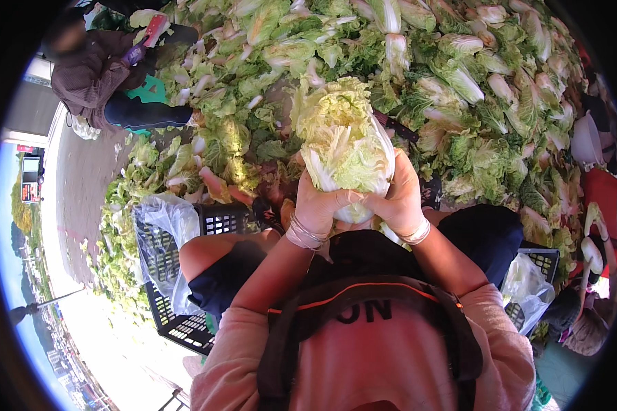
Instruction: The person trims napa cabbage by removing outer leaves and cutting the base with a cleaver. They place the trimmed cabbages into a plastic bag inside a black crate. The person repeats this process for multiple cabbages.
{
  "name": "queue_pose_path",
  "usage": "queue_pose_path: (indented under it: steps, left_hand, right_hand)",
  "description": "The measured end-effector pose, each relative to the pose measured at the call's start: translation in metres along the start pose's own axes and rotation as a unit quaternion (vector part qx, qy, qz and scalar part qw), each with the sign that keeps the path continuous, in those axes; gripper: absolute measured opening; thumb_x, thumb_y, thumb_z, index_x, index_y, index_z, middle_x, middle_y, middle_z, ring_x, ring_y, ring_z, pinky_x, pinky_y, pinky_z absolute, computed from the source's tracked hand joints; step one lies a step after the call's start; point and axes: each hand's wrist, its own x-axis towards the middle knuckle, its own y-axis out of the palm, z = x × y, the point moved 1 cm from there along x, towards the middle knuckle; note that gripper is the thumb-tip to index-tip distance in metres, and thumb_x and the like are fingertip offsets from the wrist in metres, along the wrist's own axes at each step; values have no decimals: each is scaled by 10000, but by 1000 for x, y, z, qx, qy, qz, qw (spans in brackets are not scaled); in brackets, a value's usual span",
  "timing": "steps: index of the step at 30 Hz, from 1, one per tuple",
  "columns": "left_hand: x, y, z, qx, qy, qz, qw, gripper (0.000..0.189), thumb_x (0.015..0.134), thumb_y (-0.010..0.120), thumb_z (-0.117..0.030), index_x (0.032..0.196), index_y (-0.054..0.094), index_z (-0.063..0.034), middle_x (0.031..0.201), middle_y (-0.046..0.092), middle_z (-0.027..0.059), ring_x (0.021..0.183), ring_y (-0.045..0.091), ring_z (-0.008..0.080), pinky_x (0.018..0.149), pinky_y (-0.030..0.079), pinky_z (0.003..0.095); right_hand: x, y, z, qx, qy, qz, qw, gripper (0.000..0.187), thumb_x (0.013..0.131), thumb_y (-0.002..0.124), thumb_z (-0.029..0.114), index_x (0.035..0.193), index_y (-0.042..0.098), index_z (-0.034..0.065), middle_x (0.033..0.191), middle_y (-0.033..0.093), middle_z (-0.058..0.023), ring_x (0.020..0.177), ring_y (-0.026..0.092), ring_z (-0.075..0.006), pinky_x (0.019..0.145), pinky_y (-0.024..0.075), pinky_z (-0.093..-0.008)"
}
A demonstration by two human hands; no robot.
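Note:
Between my two gloved hands is a napa cabbage (347,149), its frilly pale-yellow leaves pointing away from me and its white base near my lap. My left hand (321,198) grips its left side, and my right hand (402,198) grips its right side. Both thumbs meet across the front near the base. Thin translucent gloves cover the hands, bunched at the wrists. Loose trimmed leaves (216,174) lie on the ground past my left hand. Just beyond the cabbage, a dark patterned strip (396,126) is partly hidden, and I cannot tell what it is.
A large heap of napa cabbages (463,82) spreads ahead and to the right. Black plastic crates (180,313) with clear bags stand at my left; another crate (540,257) is at my right. A co-worker (97,77) sits far left holding a red-handled tool (157,28). Other people work at right.

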Motion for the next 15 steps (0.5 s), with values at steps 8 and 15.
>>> queue_pose_path:
  steps: [8, 15]
  left_hand:
    - [6, -44, 11, -175, -69, -61, 980, 794, 817, 611, -488, 1349, 344, 38, 1258, 495, 224, 1129, 527, 374, 983, 433, 483]
    - [1, -33, -33, -98, -52, 15, 994, 1251, 613, 454, -896, 1460, 182, -17, 1450, 295, 266, 1266, 399, 416, 1064, 341, 508]
  right_hand:
    - [3, -67, -71, 333, 190, -84, 920, 376, 762, 532, 18, 1137, 507, 15, 924, 599, -78, 866, 619, -231, 805, 529, -385]
    - [6, -60, -105, -530, 83, -39, 843, 817, 794, 708, 312, 1412, 309, -43, 1219, 569, -164, 1136, 545, -281, 975, 410, -344]
